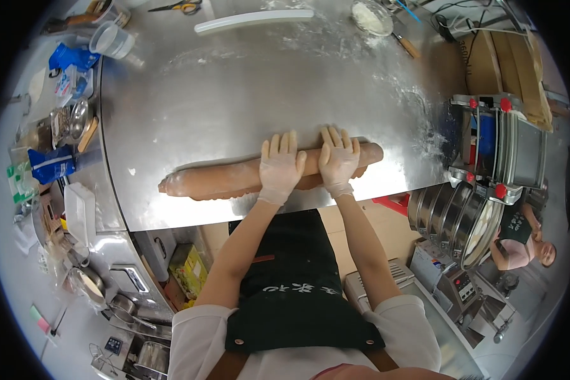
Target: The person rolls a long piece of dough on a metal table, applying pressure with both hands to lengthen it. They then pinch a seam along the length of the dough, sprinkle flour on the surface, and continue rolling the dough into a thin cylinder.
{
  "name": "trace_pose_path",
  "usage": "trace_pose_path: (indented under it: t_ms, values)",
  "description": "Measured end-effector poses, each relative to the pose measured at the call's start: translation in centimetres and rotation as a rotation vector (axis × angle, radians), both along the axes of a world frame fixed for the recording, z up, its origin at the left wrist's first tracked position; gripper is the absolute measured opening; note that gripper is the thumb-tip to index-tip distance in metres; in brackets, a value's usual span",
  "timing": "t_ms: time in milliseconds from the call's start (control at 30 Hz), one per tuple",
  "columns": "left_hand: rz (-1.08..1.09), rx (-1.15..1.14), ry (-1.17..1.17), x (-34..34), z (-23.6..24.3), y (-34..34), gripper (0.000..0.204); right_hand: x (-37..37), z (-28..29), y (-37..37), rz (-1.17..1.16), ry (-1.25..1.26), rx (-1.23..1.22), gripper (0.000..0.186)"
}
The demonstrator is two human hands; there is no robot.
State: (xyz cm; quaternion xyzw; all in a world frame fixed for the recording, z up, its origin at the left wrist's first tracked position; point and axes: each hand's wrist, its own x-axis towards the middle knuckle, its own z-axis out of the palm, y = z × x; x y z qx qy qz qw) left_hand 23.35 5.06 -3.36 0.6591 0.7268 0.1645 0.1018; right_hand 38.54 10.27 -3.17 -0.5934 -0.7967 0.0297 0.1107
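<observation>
A long brown roll of dough (215, 180) lies along the near edge of the steel table, with a thinner ragged flap showing on its near side. My left hand (281, 167), in a thin clear glove, rests on the roll right of its middle, fingers stretched forward past the far side. Just to the right, my gloved right hand (339, 159) presses on the roll close to its right end, fingers also extended. Both palms touch the dough, and neither hand grips it.
Flour dusts the steel table (190, 107). At its far side are a white strip (253, 21), scissors (178, 7), a bowl of flour (372, 19) and a wooden-handled tool (406, 45). A machine (500, 145) and round steel stack (446, 218) stand right; another person (522, 237) is beyond.
</observation>
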Motion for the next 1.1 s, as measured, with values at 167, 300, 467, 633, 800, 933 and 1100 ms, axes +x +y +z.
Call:
trace_pose_path:
  t_ms: [167, 300, 467, 633, 800, 933, 1100]
  values:
    - [0.140, -0.099, 0.065, 2.7, -1.4, 0.6, 0.058, 2.5, -0.1, 1.5, 0.050, -0.003, -0.075, 0.043]
    - [0.003, -0.048, -0.010, 9.3, 0.5, 3.6, 0.055, 6.7, 0.4, 3.4, 0.058, -0.104, -0.080, 0.049]
    - [-0.056, -0.075, 0.034, 9.7, 0.1, 3.7, 0.053, 7.3, 0.1, 3.3, 0.063, -0.043, -0.174, 0.049]
    - [-0.015, 0.008, 0.077, 12.8, -0.4, 4.9, 0.046, 9.3, -0.8, 4.6, 0.052, -0.060, -0.058, 0.048]
    - [-0.137, 0.024, -0.052, 12.3, 0.1, 5.5, 0.047, 10.7, -0.9, 5.5, 0.125, -0.002, -0.225, 0.051]
    - [-0.109, -0.358, -0.360, 6.3, 3.5, 5.5, 0.046, 12.5, 0.2, 7.3, 0.365, 0.083, -0.237, 0.052]
    - [-0.044, 0.465, -0.126, 2.2, 4.6, 0.0, 0.033, 12.2, 7.9, 4.5, 0.208, 0.245, -0.323, 0.035]
